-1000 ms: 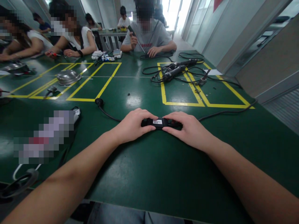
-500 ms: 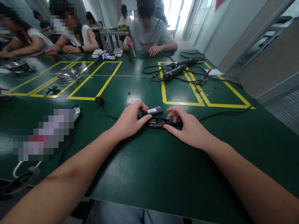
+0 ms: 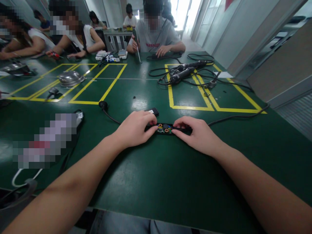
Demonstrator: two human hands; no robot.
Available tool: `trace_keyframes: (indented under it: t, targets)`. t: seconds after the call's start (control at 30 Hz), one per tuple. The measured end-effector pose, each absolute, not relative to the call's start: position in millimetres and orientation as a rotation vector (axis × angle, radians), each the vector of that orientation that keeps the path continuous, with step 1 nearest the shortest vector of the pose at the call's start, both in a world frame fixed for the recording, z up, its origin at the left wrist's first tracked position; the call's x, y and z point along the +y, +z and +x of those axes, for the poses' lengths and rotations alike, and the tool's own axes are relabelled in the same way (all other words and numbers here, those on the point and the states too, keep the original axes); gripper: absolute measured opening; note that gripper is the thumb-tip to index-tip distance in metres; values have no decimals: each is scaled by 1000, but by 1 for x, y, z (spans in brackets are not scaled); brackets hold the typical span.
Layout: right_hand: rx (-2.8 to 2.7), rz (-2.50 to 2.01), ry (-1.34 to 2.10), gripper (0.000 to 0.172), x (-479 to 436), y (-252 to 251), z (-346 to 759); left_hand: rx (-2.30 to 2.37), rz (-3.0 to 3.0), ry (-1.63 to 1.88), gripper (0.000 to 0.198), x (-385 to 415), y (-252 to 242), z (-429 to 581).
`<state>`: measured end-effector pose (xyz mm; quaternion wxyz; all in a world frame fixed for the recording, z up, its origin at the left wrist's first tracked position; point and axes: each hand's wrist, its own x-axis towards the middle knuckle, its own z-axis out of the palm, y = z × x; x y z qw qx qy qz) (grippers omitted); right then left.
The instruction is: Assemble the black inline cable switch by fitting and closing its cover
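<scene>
An open black plastic housing with a circuit board (image 3: 165, 128) lies on the green table in front of me, showing two copper-coloured rings and coloured wires. My left hand (image 3: 136, 128) pinches its left end between thumb and fingers. At its right end, where the black cable (image 3: 229, 117) joins, my right hand (image 3: 196, 131) is closed on it. A black ribbed cover with a white label (image 3: 154, 112) shows just behind my left hand's knuckles; whether that hand touches it is hidden. A cord runs left to a black plug (image 3: 103, 105).
Black corded tools (image 3: 182, 74) lie in yellow-taped boxes at the far right. Steel bowl-shaped parts (image 3: 70, 79) stand at the left. A blurred-out packet (image 3: 48, 139) is near my left forearm. A person (image 3: 158, 35) opposite holds a screwdriver (image 3: 137, 45); others sit at the left.
The labelled cover has shifted left and back from above the circuit board, uncovering more of it. My left hand has come down onto the housing's left end. My right fingers have closed in.
</scene>
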<state>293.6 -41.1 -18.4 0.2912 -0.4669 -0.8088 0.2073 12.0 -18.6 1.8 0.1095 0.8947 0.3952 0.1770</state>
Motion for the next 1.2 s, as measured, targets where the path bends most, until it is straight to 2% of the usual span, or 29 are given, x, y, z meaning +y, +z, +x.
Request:
trace_keyframes:
  t: [0.37, 0.7, 0.93, 1.2]
  targets:
    - [-2243, -1210, 479, 2, -42, -22, 295, 1192, 2520, 374, 6, -20, -2, 14]
    - [-2230, -1026, 313, 11, -41, -26, 297, 1075, 2566, 575, 14, -20, -3, 10]
    - [-2203, -1094, 453, 12, -40, -21, 298, 1060, 2522, 558, 6, -19, 0, 7]
    - [-2242, -977, 419, 15, -41, -19, 301, 935, 2435, 651, 15, -12, -4, 2]
